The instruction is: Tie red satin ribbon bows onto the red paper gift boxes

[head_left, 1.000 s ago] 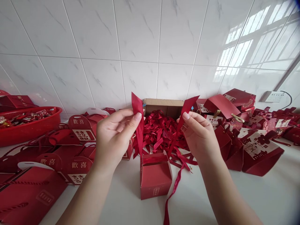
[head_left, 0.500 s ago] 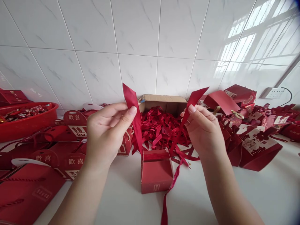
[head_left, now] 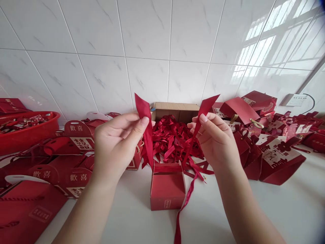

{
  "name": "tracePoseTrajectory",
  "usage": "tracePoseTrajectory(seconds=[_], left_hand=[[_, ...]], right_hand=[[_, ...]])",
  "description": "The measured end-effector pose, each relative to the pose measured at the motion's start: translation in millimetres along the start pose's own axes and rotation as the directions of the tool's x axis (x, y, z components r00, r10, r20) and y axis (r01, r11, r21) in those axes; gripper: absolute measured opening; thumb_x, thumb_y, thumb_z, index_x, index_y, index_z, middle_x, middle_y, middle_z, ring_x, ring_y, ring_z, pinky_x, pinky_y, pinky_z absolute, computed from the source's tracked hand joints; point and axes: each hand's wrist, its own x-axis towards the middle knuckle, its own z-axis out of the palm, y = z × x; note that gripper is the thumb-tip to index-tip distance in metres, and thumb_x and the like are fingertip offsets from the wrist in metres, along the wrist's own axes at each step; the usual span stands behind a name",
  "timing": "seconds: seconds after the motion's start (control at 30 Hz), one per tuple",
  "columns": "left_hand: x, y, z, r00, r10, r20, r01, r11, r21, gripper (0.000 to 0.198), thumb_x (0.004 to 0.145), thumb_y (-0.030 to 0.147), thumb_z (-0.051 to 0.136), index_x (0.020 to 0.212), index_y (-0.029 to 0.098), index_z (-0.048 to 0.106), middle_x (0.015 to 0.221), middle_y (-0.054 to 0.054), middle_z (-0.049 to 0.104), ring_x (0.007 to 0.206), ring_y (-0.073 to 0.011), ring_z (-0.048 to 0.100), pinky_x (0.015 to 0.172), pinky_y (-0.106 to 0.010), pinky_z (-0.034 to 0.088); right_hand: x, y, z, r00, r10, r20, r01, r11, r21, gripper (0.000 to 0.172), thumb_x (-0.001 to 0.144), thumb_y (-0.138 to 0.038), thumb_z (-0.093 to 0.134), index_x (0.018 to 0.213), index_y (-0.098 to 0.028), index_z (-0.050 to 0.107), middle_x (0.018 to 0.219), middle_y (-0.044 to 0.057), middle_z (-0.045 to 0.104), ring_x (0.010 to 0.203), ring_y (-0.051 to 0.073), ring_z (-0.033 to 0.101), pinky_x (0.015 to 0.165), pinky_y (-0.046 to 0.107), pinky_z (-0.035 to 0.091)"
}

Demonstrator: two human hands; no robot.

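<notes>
My left hand (head_left: 119,139) pinches one end of a dark red ribbon (head_left: 143,107) between thumb and fingers, its slanted tip sticking up. The other end is pinched in my right hand (head_left: 215,135). Both lengths run down to a small red gift box (head_left: 167,188) on the table, one at each side of its far end. Along the box's right side lies another strip of red ribbon (head_left: 189,193), trailing to the near edge of view. How the held ribbon passes around or through the box is hidden.
A cardboard carton (head_left: 176,107) with a heap of red ribbons (head_left: 172,139) stands against the tiled wall. Red gift boxes crowd the left (head_left: 63,173) and right (head_left: 279,159). A red basin (head_left: 27,135) sits far left, a power strip (head_left: 294,100) far right.
My right hand has moved slightly left, bringing the two ribbon ends a little closer together. Both hands keep their pinch. The view has shifted slightly.
</notes>
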Motion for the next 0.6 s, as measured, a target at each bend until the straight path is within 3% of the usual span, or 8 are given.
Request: tracePoseTrajectory(seconds=[0.1, 0.23, 0.43, 0.5, 0.6], left_hand=[[-1, -2, -1.6, 0.998, 0.064, 0.021, -0.065, 0.996, 0.064, 0.004, 0.077, 0.030, 0.071, 0.080, 0.027, 0.072, 0.078, 0.002, 0.072, 0.074, -0.0165, 0.067, 0.072, -0.030, 0.055], [-4, -2, -1.0, 0.990, 0.066, 0.124, -0.080, 0.991, 0.108, 0.017, 0.074, 0.031, 0.074, 0.089, 0.026, 0.068, 0.083, 0.001, 0.072, 0.075, -0.0173, 0.068, 0.069, -0.029, 0.055], [-8, -3, 3.7, 0.947, 0.065, 0.315, -0.137, 0.968, 0.212, 0.015, 0.073, 0.033, 0.074, 0.079, 0.024, 0.064, 0.083, 0.000, 0.069, 0.073, -0.0163, 0.067, 0.071, -0.028, 0.052], [-8, -3, 4.3, 0.938, 0.015, 0.347, -0.089, 0.976, 0.197, 0.025, 0.073, 0.032, 0.074, 0.094, 0.024, 0.064, 0.080, 0.000, 0.070, 0.068, -0.0169, 0.068, 0.069, -0.029, 0.052], [-7, -1, 4.7, 0.932, -0.066, 0.357, 0.008, 0.987, 0.162, 0.055, 0.072, 0.030, 0.076, 0.121, 0.025, 0.054, 0.067, 0.002, 0.071, 0.065, -0.0192, 0.068, 0.071, -0.032, 0.054]], right_hand=[[-1, 1, 2, 0.998, 0.001, 0.057, -0.001, 1.000, 0.009, 0.010, 0.077, -0.026, 0.072, 0.077, -0.025, 0.062, 0.074, -0.005, 0.066, 0.065, 0.009, 0.062, 0.065, 0.023, 0.051], [-5, 3, 6, 0.993, 0.043, 0.109, -0.028, 0.990, -0.137, 0.011, 0.077, -0.030, 0.072, 0.083, -0.022, 0.065, 0.072, -0.003, 0.067, 0.050, 0.007, 0.054, 0.049, 0.021, 0.046], [-12, 6, 10, 0.948, 0.133, 0.288, -0.052, 0.961, -0.271, 0.014, 0.082, -0.030, 0.066, 0.090, -0.020, 0.073, 0.067, -0.001, 0.066, 0.055, 0.009, 0.057, 0.050, 0.020, 0.048], [-13, 6, 10, 0.939, 0.117, 0.323, -0.026, 0.962, -0.273, 0.014, 0.085, -0.029, 0.064, 0.092, -0.022, 0.074, 0.068, -0.001, 0.065, 0.059, 0.009, 0.058, 0.054, 0.020, 0.049], [-13, 5, 9, 0.930, 0.109, 0.350, -0.008, 0.960, -0.279, 0.015, 0.085, -0.031, 0.063, 0.093, -0.023, 0.074, 0.074, 0.001, 0.067, 0.066, 0.012, 0.061, 0.060, 0.023, 0.050]])
